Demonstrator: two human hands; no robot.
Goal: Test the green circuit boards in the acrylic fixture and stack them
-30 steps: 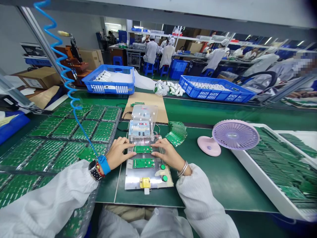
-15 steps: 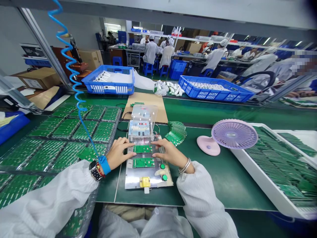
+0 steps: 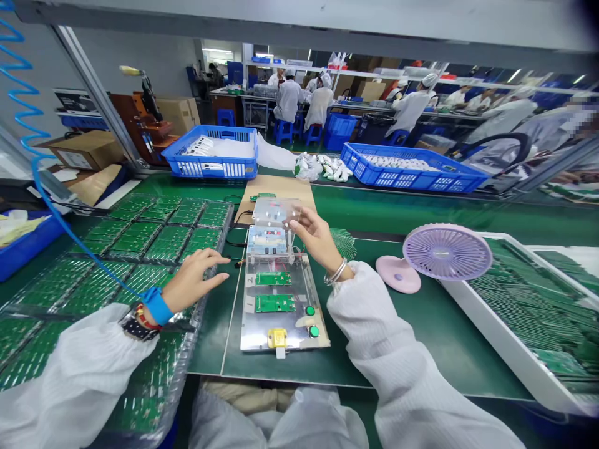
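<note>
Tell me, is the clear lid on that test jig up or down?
Up. The clear lid stands raised behind the two green boards, which lie uncovered; the right hand touches its edge.

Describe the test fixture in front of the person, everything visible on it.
The test fixture is a shiny metal plate lying flat on the green mat. Two small green circuit boards sit in slots labelled 2 and 1. Near its front edge are two green buttons and a yellow part. At its back stands a clear plastic cover, touched by the right hand.
</note>
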